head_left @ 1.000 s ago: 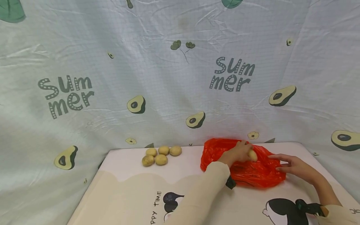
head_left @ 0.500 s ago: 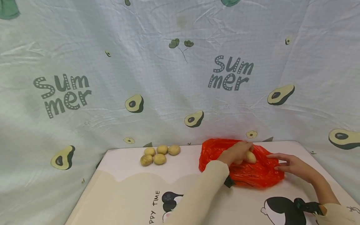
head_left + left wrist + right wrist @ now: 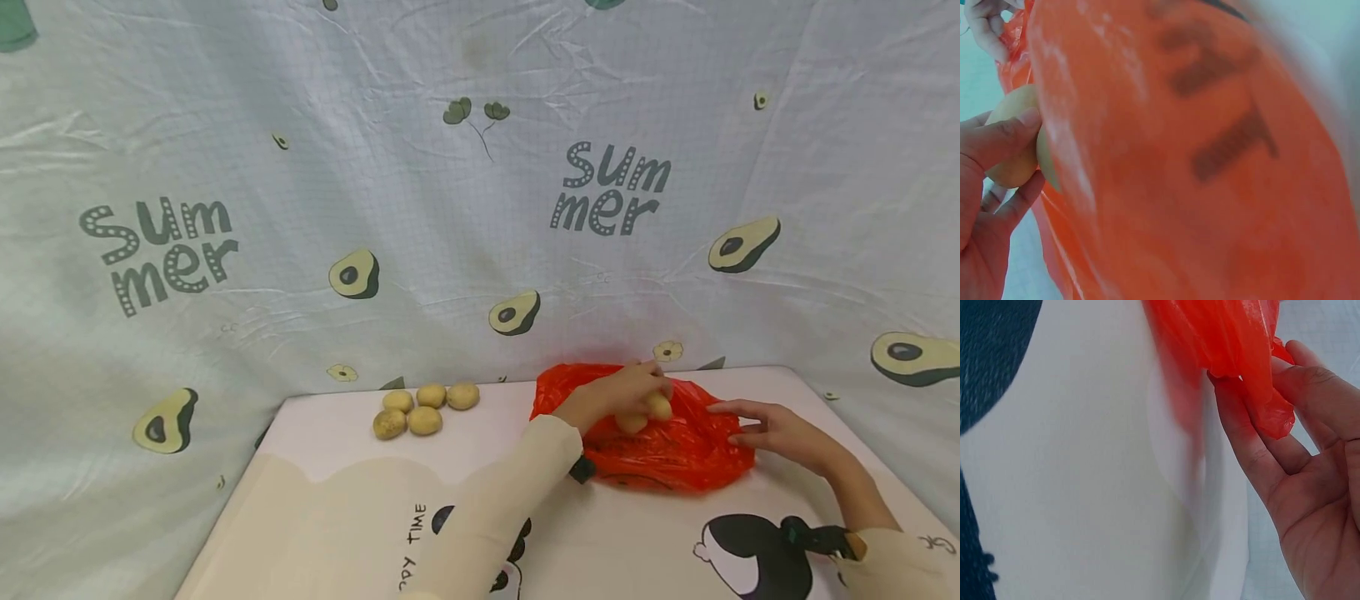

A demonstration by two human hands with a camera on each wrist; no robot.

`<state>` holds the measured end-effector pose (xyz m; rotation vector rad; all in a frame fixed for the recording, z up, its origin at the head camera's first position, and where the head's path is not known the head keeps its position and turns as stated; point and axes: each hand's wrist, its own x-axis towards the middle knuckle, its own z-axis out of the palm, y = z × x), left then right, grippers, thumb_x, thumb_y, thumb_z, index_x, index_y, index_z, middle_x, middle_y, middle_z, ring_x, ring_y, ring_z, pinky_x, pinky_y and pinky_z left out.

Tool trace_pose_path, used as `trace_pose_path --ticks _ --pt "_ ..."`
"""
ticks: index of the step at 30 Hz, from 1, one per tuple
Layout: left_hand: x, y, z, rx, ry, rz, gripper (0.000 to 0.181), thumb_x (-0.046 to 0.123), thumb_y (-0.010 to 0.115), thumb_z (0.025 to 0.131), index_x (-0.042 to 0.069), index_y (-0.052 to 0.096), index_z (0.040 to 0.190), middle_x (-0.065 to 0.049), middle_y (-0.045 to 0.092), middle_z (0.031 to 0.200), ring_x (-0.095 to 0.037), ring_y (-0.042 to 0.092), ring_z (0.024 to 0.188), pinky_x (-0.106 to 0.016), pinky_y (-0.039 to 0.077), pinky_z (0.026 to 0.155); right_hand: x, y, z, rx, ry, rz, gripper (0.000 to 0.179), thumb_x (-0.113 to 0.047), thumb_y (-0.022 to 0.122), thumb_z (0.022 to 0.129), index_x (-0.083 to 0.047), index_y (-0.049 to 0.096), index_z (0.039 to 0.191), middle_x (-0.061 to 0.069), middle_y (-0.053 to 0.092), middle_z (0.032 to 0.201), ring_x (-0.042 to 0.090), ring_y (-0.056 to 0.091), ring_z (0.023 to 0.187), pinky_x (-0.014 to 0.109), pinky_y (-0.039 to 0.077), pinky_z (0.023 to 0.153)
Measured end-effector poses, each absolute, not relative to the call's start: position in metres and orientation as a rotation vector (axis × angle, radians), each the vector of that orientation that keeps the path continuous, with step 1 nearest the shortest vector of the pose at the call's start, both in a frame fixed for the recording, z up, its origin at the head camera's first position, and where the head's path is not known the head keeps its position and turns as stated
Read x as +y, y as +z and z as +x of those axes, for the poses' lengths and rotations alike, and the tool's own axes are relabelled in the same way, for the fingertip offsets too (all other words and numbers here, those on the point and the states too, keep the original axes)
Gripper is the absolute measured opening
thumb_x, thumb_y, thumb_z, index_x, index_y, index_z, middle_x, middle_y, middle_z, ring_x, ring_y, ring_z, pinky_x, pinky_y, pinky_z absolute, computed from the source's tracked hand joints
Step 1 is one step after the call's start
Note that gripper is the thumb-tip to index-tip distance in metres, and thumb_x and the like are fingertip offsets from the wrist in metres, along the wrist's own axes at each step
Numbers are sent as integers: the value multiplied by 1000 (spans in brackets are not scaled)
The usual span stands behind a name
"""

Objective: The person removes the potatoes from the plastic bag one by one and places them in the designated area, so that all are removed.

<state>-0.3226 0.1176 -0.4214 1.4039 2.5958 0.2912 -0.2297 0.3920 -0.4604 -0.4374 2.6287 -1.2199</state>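
Observation:
A crumpled red plastic bag (image 3: 675,462) lies toward the back right of the table. My left hand (image 3: 611,396) is over its opening and pinches a potato (image 3: 659,407) between thumb and fingers. Just below that one a second potato (image 3: 632,422) shows against the red plastic. In the left wrist view the gripped potato (image 3: 1013,134) sits at the bag's edge, and the other is half hidden behind the plastic. My right hand (image 3: 783,435) holds the bag's right edge; the right wrist view has a fold of red plastic (image 3: 1275,415) between its thumb and fingers.
Several loose potatoes (image 3: 425,421) stand grouped at the back left of the table. The table (image 3: 337,517) wears a printed cover, and a hanging cloth (image 3: 420,208) with avocado prints rises right behind it.
My left hand and forearm have shifted left and slightly up with the potato. The second potato shows more clearly below it. The right hand keeps its hold on the bag.

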Motion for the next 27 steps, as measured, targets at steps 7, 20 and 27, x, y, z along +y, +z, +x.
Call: trace_pose_path --ticks 7,20,27 --pt "94 -419 -319 2533 429 1510 27 16 68 98 23 63 123 14 60 108 -1 51 101 -7 39 87 389 -457 -230 2601 -1232 -394 57 -16 73 93 0 53 144 36 45 146 57 46 129 41 60 84" --pt "56 -395 -304 2523 411 1756 35 12 66 99 22 70 132 1 62 123 -8 55 111 -5 39 92 384 -456 -227 2627 -1179 -448 52 -13 72 93 0 56 141 34 50 143 57 48 127 41 60 83" --pt "34 -387 -294 2551 442 1756 35 17 69 98 23 70 132 4 63 120 -7 56 108 -6 40 91 386 -459 -229 2627 -1173 -484 52 -13 72 92 0 56 140 35 50 142 58 47 126 41 60 84"
